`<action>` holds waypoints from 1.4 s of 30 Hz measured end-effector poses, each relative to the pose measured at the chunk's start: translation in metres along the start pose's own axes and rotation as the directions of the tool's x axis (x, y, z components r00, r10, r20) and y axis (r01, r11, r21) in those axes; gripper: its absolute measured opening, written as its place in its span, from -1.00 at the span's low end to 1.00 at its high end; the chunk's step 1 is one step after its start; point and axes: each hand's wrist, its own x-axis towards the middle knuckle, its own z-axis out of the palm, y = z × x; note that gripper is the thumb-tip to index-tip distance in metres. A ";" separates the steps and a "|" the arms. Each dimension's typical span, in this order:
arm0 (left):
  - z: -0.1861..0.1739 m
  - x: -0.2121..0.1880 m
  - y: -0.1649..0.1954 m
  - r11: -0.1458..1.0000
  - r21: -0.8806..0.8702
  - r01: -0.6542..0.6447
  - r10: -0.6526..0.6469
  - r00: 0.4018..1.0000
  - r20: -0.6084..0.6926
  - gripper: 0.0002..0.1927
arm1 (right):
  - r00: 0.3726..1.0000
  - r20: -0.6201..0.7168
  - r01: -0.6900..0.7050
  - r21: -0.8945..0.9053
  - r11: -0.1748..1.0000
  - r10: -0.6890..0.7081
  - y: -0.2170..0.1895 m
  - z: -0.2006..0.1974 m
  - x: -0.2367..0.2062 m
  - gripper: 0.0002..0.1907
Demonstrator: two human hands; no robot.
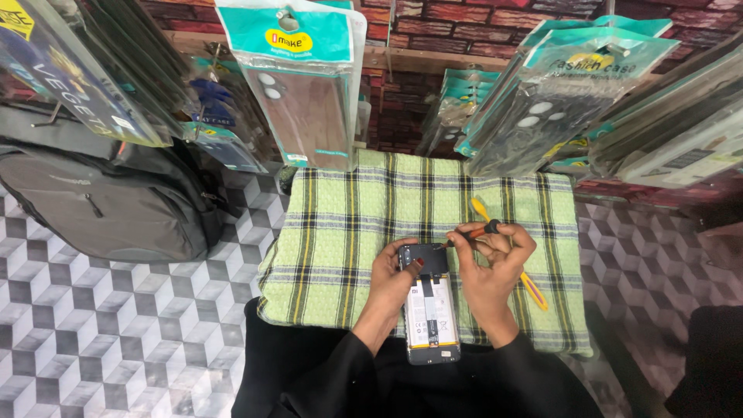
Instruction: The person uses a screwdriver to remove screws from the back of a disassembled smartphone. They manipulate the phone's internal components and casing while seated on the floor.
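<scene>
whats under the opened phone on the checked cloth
Under the opened phone with its back cover off lies the green checked cloth; the left hand cups its side. What the cloth rests on is covered. The right hand holds a small screwdriver.

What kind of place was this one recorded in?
Probably a small phone repair and accessories shop. Packaged phone cases hang around a brick wall, and the left hand steadies an opened phone on a checked cloth while the right hand works a screwdriver into it.
</scene>
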 end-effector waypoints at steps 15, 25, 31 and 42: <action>0.005 -0.014 0.030 0.994 0.016 -0.105 0.105 0.994 0.019 -0.56 | 0.933 0.085 -0.350 -0.006 0.937 0.350 -0.011 -0.034 -0.003 -0.79; -0.003 -0.007 0.022 0.964 -0.196 -0.179 0.198 0.977 0.082 -0.60 | 0.548 0.621 -0.352 -0.437 0.828 0.561 -0.003 -0.048 -0.014 -0.71; -0.007 -0.001 0.016 0.994 -0.037 -0.098 0.102 0.986 0.130 -0.43 | 0.596 0.533 -0.492 -0.348 0.798 0.600 -0.002 -0.051 -0.031 -0.67; -0.008 -0.014 -0.013 0.996 -0.071 0.047 -0.018 0.935 0.355 -0.26 | 0.882 0.229 -0.256 -0.501 0.827 0.411 -0.037 -0.046 -0.040 -0.67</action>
